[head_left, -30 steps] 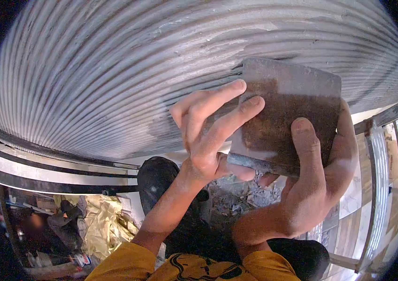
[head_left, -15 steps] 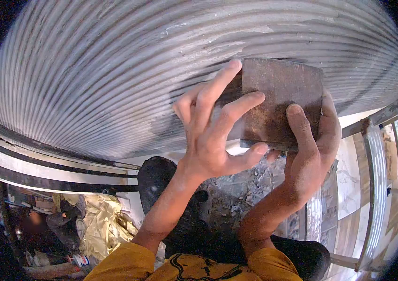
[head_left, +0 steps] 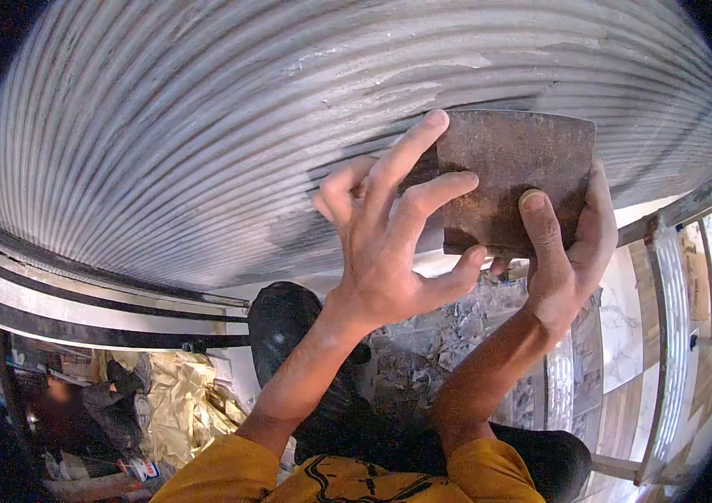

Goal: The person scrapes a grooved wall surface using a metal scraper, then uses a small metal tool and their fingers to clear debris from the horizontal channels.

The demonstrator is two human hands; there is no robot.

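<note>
A flat, brown, worn rectangular plate (head_left: 511, 155), rusty-looking like a scraper blade, is held up before the ribbed grey surface (head_left: 230, 142). My right hand (head_left: 570, 230) grips its right side and lower edge, thumb pressed on the near face and fingers behind. My left hand (head_left: 381, 243) is at the plate's left side with fingers spread. Its index fingertip lies over the near face, and the middle fingertip meets the upper left corner. The left thumb points at the lower edge; whether it touches cannot be made out. A darker piece shows partly behind the left fingers.
Debris litters the floor (head_left: 423, 335) below my hands. A metal ladder-like frame (head_left: 670, 335) stands at right above tiled flooring. Crumpled gold sheeting (head_left: 180, 402) lies at lower left, near a person (head_left: 71, 411) in dark clothing. Dark rails (head_left: 113, 323) run along the left.
The plate and both hands have shifted slightly to the right. The plate has turned a little, its top edge now showing more plainly. Both hands keep nearly the same pose.
</note>
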